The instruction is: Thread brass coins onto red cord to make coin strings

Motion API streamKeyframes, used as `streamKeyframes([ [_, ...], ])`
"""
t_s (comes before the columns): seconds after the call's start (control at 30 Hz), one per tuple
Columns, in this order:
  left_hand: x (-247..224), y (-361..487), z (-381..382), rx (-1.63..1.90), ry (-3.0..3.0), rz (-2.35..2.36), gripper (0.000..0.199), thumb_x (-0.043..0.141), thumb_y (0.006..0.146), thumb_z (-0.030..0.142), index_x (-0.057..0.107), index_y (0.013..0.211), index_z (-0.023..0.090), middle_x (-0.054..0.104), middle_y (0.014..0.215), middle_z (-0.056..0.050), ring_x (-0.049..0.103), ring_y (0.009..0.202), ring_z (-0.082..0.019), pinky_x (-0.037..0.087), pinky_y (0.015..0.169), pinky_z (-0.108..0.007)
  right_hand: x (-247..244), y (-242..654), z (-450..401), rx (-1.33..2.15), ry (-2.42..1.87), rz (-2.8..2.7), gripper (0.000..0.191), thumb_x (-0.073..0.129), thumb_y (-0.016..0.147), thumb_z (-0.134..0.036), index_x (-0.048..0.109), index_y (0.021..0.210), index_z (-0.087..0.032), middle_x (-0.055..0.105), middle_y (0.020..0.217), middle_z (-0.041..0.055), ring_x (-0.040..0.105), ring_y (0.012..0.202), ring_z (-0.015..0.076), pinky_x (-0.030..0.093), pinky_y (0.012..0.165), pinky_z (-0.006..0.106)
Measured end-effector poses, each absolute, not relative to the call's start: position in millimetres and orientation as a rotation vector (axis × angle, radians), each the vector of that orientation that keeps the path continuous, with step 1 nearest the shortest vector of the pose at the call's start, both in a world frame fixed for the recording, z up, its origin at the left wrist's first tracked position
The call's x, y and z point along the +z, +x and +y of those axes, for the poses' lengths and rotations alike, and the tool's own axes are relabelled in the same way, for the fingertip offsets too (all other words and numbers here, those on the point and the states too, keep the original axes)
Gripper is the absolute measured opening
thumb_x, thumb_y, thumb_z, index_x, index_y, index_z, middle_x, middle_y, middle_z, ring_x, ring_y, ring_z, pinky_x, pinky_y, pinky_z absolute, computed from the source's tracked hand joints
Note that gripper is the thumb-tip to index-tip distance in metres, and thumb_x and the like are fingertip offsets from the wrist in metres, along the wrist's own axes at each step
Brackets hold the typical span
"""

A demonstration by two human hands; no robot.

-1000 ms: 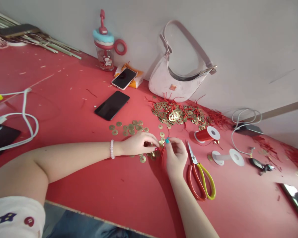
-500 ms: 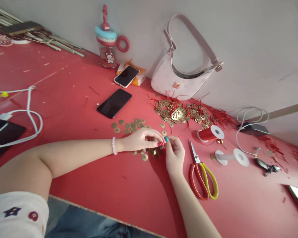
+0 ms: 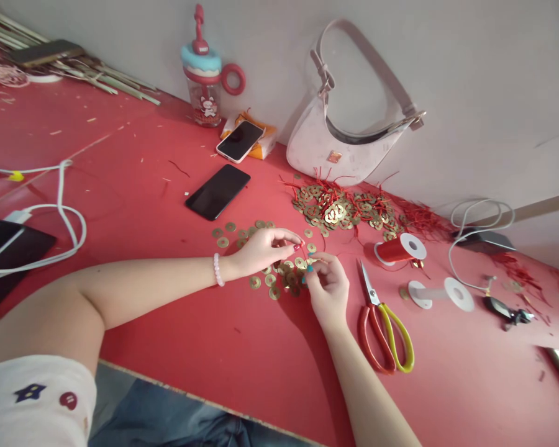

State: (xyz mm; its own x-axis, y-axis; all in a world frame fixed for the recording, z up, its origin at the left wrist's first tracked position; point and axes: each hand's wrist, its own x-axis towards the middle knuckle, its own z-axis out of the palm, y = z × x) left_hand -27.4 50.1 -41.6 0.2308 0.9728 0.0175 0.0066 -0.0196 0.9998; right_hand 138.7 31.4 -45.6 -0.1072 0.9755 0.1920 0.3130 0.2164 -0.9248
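My left hand [image 3: 265,251], with a pale bead bracelet [image 3: 218,270] at the wrist, pinches a thin red string [image 3: 303,246] between thumb and fingers. Just right of it, my right hand [image 3: 330,288] has its teal-nailed fingers curled together near the string's lower end. What lies between those fingertips is too small to make out. Brass coins with centre holes [image 3: 274,292] lie loose under and around both hands. To the right of my right hand rest scissors [image 3: 373,298] with one red and one yellow handle, blades pointing away from me.
Behind the hands is a heap of strung coins [image 3: 335,213] with red cord ends, before a pale handbag [image 3: 349,149]. A red string spool [image 3: 395,249] and a bare spool [image 3: 440,294] stand at right. Phones [image 3: 218,191] and a lidded cup [image 3: 204,93] sit farther back.
My hands have drawn slightly apart. The right fingertips have dropped toward the coins, while the left hand has risen a little with the string. The whole view has shifted slightly.
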Motion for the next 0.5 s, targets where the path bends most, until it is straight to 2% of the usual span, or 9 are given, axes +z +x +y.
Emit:
streamKeyframes([
  [0.23,-41.5,-27.4,50.2,1.035,1.374,0.992,0.021,0.053,0.079,0.020,0.062,0.096,0.012,0.062,0.101,-0.009,0.059,0.082,-0.014,0.051,0.063,-0.023,-47.1,140.6,32.2,0.962,-1.319,-1.661,0.021,0.046,0.068,-0.008,0.052,0.084,-0.020,0.042,0.050,-0.0089,0.040,0.044,0.0073,0.035,0.046,0.019],
  [0.37,-39.2,-26.8,50.0,1.028,1.499,0.955,0.016,0.053,0.079,0.016,0.063,0.091,0.012,0.063,0.098,-0.008,0.059,0.078,-0.012,0.050,0.065,-0.023,-47.8,140.2,33.9,1.023,-1.289,-1.636,0.010,0.048,0.078,-0.020,0.056,0.083,-0.020,0.052,0.057,-0.0050,0.048,0.052,0.0093,0.040,0.052,0.021],
  [0.5,-38.6,-26.8,48.0,1.025,1.647,0.878,0.014,0.052,0.081,0.015,0.064,0.088,0.013,0.059,0.105,-0.008,0.057,0.075,-0.010,0.049,0.063,-0.022,-46.2,140.0,36.5,0.967,-1.302,-1.614,0.016,0.051,0.081,-0.031,0.061,0.080,-0.019,0.058,0.069,-0.0009,0.052,0.062,0.0109,0.043,0.058,0.023],
])
